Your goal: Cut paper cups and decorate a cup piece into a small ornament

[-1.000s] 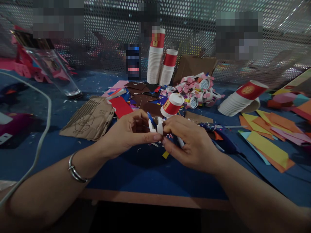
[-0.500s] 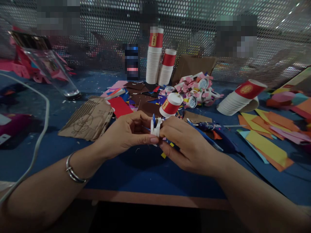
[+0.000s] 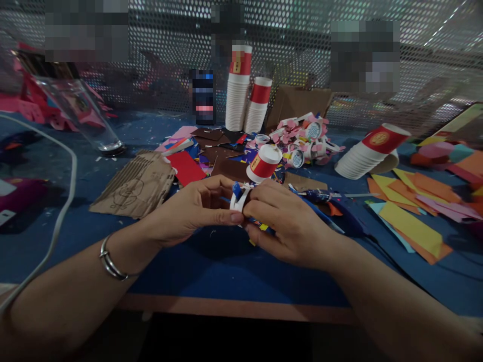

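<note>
Between my two hands is a small white ring-like paper piece [image 3: 239,201] with a bit of blue at its top. My left hand [image 3: 204,203] pinches its left side between thumb and fingers. The fingers of my right hand [image 3: 281,218] are closed on its right side, and they hide part of it. Just beyond the hands, a red and white paper cup [image 3: 263,163] stands upside down on scraps of coloured paper. A red paper piece [image 3: 186,168] lies behind my left hand.
Tall cup stacks [image 3: 237,95], a phone [image 3: 203,96] and pink-and-white paper pieces [image 3: 302,138] are at the back. Cardboard [image 3: 134,183] and a glass bottle [image 3: 85,108] lie left; a glue gun [image 3: 339,206], leaning cups [image 3: 372,151] and coloured paper [image 3: 413,223] right.
The white piece has turned and tilted between my fingers, showing more of its ring shape and a wider blue part. Both hands stay close together.
</note>
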`<action>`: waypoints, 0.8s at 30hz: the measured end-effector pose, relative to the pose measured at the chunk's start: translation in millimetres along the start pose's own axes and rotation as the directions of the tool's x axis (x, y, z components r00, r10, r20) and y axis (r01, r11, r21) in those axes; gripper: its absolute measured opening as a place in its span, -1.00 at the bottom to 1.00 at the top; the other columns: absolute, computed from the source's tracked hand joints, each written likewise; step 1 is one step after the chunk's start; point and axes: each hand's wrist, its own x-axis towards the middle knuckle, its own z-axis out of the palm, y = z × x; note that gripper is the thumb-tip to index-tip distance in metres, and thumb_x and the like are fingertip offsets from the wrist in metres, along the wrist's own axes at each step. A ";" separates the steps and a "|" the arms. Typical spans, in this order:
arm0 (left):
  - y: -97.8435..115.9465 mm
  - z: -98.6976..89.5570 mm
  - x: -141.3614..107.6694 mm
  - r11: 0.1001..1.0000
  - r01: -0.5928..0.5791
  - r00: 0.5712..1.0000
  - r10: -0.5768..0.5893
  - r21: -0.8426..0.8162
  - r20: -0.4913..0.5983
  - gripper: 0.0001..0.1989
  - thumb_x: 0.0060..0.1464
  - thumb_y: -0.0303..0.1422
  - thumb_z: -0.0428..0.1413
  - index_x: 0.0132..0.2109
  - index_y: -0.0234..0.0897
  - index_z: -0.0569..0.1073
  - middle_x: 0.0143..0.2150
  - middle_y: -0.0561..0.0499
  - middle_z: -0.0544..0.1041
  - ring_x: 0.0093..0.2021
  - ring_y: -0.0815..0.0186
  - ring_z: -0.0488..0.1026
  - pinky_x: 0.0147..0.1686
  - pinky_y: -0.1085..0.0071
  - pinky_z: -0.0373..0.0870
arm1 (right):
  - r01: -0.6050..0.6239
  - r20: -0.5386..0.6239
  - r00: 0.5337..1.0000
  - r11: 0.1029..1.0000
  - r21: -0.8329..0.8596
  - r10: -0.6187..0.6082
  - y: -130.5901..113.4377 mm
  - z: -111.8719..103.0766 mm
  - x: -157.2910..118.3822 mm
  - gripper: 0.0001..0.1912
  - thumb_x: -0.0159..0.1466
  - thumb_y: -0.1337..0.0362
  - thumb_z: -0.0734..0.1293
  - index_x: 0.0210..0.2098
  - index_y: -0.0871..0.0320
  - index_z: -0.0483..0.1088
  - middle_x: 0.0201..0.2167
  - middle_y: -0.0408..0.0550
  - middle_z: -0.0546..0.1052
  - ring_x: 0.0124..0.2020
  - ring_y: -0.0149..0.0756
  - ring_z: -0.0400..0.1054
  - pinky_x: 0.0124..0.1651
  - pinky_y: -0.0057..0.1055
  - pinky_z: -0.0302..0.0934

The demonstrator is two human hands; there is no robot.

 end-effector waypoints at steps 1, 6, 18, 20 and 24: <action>0.8 0.5 -0.3 1.000 -0.013 1.000 0.013 0.003 -0.001 -0.62 -0.01 -0.48 0.47 -0.05 -0.24 0.57 -0.15 0.06 0.63 -0.11 0.37 0.55 -0.09 0.48 0.50 | -0.002 -0.027 1.000 1.000 0.001 0.002 0.9 -0.8 -0.4 -0.88 0.42 0.39 0.30 -0.24 0.24 0.48 -0.28 0.07 0.56 -0.24 -0.19 0.36 -0.12 -0.24 0.28; 1.1 0.4 -1.7 0.994 -0.052 0.998 0.055 0.093 -0.031 -0.46 -0.06 -0.45 0.52 0.08 -0.19 0.58 -0.10 0.04 0.60 -0.20 0.41 0.51 -0.21 0.51 0.48 | -0.088 -0.247 0.965 0.996 0.003 0.086 2.4 -2.8 -1.7 -0.94 0.41 0.42 0.34 -0.17 0.23 0.48 -0.24 0.06 0.61 -0.18 -0.20 0.47 -0.07 -0.26 0.34; -4.0 0.4 -1.0 0.987 -0.119 0.993 0.117 0.110 0.025 -0.52 -0.08 -0.43 0.52 -0.04 -0.23 0.52 -0.03 0.01 0.56 -0.14 0.36 0.51 -0.15 0.44 0.49 | -0.134 -0.281 0.951 0.991 -0.004 0.128 3.4 0.1 -1.6 -0.89 0.41 0.47 0.32 -0.15 0.23 0.50 -0.20 0.11 0.62 -0.14 -0.18 0.53 -0.06 -0.24 0.40; -3.3 1.7 -1.0 0.988 -0.123 0.992 0.118 0.098 0.055 -0.53 -0.07 -0.45 0.51 -0.07 -0.23 0.48 -0.04 0.02 0.56 -0.14 0.37 0.51 -0.15 0.44 0.50 | -0.126 -0.264 0.957 0.992 -0.006 0.120 2.6 -0.8 -1.3 -0.89 0.41 0.47 0.32 -0.16 0.24 0.50 -0.21 0.11 0.62 -0.15 -0.19 0.53 -0.06 -0.26 0.41; -1.4 3.7 -2.1 0.991 -0.107 0.992 0.101 0.086 0.078 -0.53 -0.07 -0.50 0.50 -0.09 -0.23 0.43 -0.05 0.05 0.54 -0.16 0.40 0.49 -0.16 0.47 0.52 | -0.104 -0.248 0.964 0.994 -0.036 0.092 1.7 -3.2 -1.0 -0.90 0.41 0.47 0.31 -0.18 0.22 0.48 -0.23 0.09 0.63 -0.18 -0.20 0.52 -0.08 -0.27 0.41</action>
